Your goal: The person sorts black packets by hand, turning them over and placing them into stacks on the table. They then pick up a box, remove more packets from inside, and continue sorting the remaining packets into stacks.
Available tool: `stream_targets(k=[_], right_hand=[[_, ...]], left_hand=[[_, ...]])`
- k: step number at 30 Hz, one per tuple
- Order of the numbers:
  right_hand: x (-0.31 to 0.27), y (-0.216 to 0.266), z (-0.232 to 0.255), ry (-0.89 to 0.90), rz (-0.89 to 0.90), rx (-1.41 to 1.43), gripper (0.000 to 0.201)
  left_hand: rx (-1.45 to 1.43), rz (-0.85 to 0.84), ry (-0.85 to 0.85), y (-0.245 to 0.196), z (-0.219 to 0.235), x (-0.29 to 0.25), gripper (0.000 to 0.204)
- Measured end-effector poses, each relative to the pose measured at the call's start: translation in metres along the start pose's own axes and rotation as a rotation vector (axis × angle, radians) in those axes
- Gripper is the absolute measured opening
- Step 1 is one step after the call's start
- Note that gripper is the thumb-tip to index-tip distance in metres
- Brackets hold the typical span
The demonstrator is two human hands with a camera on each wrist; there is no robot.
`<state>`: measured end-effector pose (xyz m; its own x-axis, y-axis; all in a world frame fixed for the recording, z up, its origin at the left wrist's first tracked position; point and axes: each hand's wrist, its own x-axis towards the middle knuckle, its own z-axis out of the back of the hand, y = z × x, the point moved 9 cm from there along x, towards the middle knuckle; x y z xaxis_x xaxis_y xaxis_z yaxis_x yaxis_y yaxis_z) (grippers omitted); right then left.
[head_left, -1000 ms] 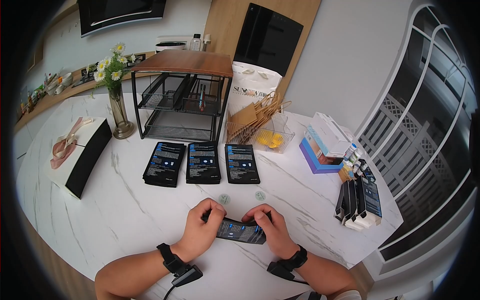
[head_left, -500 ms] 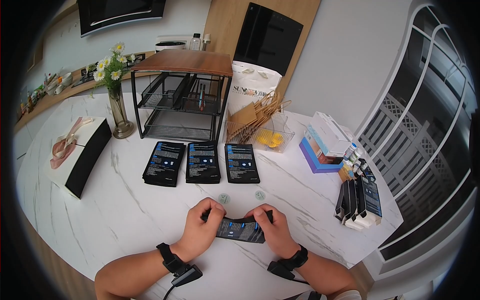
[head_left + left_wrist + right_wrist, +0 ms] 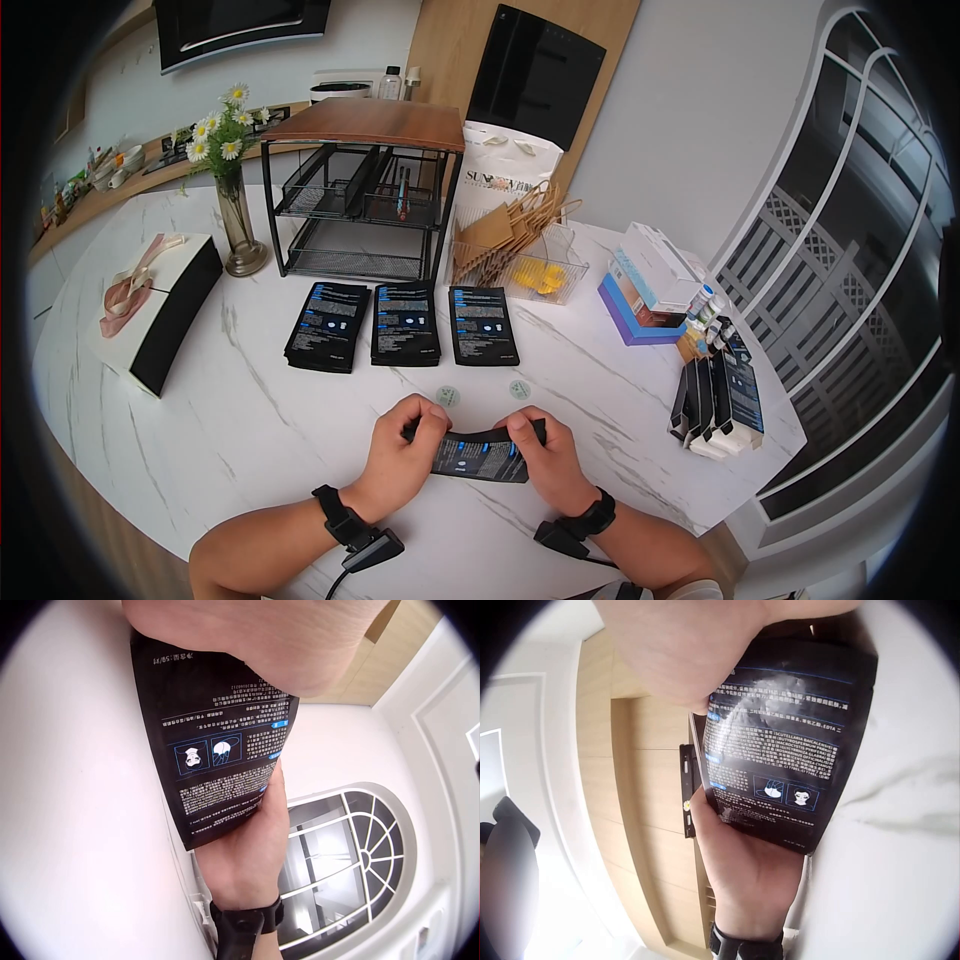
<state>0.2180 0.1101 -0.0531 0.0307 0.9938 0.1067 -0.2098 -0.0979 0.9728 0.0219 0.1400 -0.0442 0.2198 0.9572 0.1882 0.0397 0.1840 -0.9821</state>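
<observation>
A black sachet point(image 3: 480, 457) with white and blue print is held up between both hands over the near part of the table. My left hand point(image 3: 400, 455) pinches its left end, thumb on top. At the right end, my right hand point(image 3: 552, 462) grips it the same way. The sachet sags a little in the middle. In the left wrist view the printed face point(image 3: 217, 761) shows two small line drawings; the right wrist view has the same face point(image 3: 780, 742) with glare on it. Beyond the hands lie three stacks of similar sachets: left point(image 3: 328, 328), middle point(image 3: 405, 325) and right point(image 3: 483, 328).
Two round green stickers point(image 3: 519, 390) are on the marble-patterned table point(image 3: 270, 440) just past the hands. Black boxes point(image 3: 715, 405) stand at the right edge, with cartons point(image 3: 655, 275) behind. A wire rack point(image 3: 355, 215), vase point(image 3: 238, 220) and ribboned box point(image 3: 165, 310) stand farther back.
The right fingers, earlier stretched out above the sachet's upper edge, have curled down behind its right end. The left hand keeps its hold in about the same place.
</observation>
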Motion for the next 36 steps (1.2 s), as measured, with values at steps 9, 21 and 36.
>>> stream_targets(k=[9,21,36], right_hand=[[0.0006,-0.0031,-0.0008,-0.005,0.001,0.051,0.039],[0.001,-0.0008,-0.0022,0.02,0.004,0.046,0.038],[0.0008,0.0012,-0.0023,0.025,0.008,0.026,0.038]], left_hand=[[-0.005,-0.002,0.002,-0.0002,0.0,-0.0002,0.025],[0.0,-0.001,0.036,0.0009,-0.0019,0.0001,0.032],[-0.007,0.005,0.032,0.0019,-0.0019,0.0005,0.035]])
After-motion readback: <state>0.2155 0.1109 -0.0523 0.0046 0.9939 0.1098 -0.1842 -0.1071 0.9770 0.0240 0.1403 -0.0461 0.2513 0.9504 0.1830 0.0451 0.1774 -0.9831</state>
